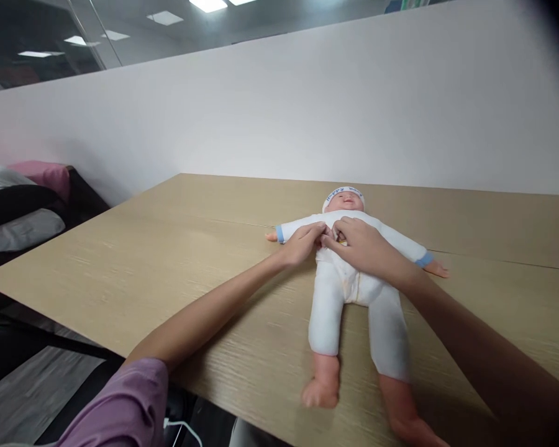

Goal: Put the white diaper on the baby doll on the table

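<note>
A baby doll [325, 320] lies on its back on the table, arms spread and feet towards me. It wears a white suit with blue cuffs and a white cap with blue lettering. Around its hips sits a white diaper [351, 282], over the suit. At the left of the doll's waist, my left hand [304, 243] has its fingers closed on the diaper's upper edge. My right hand [361, 245] is bent over the belly, thumb and fingers pinched at the diaper's front. The two hands nearly meet, and their fingers partly hide the waistband.
The wooden table [168, 261] has a seam running across it, and its near edge lies close to me. A white wall [279, 118] rises behind it. Bags or cushions [23, 230] are piled at the far left. A white cable [186, 426] hangs below the near edge.
</note>
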The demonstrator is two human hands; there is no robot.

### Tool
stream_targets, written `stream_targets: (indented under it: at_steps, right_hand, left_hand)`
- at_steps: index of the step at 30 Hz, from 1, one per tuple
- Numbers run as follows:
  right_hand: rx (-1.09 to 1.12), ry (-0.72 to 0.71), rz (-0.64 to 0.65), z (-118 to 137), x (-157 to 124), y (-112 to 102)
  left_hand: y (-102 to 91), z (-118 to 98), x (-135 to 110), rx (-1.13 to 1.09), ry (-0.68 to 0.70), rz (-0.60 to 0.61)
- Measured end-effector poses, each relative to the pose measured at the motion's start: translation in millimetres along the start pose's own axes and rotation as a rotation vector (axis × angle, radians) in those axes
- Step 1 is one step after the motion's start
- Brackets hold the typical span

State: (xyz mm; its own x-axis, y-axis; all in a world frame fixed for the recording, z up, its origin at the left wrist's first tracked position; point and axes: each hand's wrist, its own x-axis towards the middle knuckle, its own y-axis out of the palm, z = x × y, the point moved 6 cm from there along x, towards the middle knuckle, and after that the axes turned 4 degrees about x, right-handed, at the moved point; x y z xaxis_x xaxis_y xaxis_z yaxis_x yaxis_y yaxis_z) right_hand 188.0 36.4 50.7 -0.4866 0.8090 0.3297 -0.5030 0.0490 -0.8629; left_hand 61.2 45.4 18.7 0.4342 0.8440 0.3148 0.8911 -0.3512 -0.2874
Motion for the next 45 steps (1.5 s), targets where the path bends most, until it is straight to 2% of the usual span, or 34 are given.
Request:
stream_targets:
  at_steps: [6, 10, 15, 18, 21, 23, 26, 28, 29, 31, 34, 39, 45]
  right_hand:
    - [0.113, 0.058, 0.034, -4, -2, -9]
    - [0.177, 0.102, 0.055, -15, -1, -14]
    - [0.231, 0.135, -0.063, -24, 2, -20]
    - [0.265, 0.071, -0.156, -7, -2, -34]
    - [0.324, 0.011, -0.231, 24, -27, -55]
    - [0.366, -0.022, -0.209, 43, -56, -62]
    - [0.344, -0.068, -0.036, 54, -109, -47]
    - [0.267, -0.117, 0.068, 47, -138, -30]
    - [0.221, -0.140, 0.087, 41, -149, -22]
    - [0.140, -0.140, 0.071, 24, -160, -12]
    - [0.047, -0.054, 0.004, 6, -156, -8]
    - [-0.045, 0.065, -0.089, 7, -143, -11]
    - [-0.059, 0.087, -0.181, 8, -151, -6]
  left_hand:
    - [-1.8, 7, -14, -0.045, 0.057, -0.054]
    - [-1.8, 17, -17, -0.190, -0.008, -0.062]
    - [-1.8, 22, -16, -0.070, -0.046, -0.054]
    - [-6.8, 6, -23, 0.067, -0.006, -0.169]
    - [-3.6, -31, -46, 0.231, 0.102, -0.227]
    - [9.1, -58, -68, 0.370, 0.187, -0.145]
    - [35.0, -77, -100, 0.580, 0.187, 0.102]
    - [46.3, -74, -112, 0.631, 0.108, 0.240]
    - [48.6, -70, -114, 0.641, 0.069, 0.268]
    - [47.0, -61, -111, 0.678, 0.005, 0.237]
    - [43.0, -50, -97, 0.745, -0.060, 0.146]
    - [52.2, -39, -82, 0.862, -0.087, 0.076]
    - [57.1, -28, -82, 0.824, -0.079, 0.040]
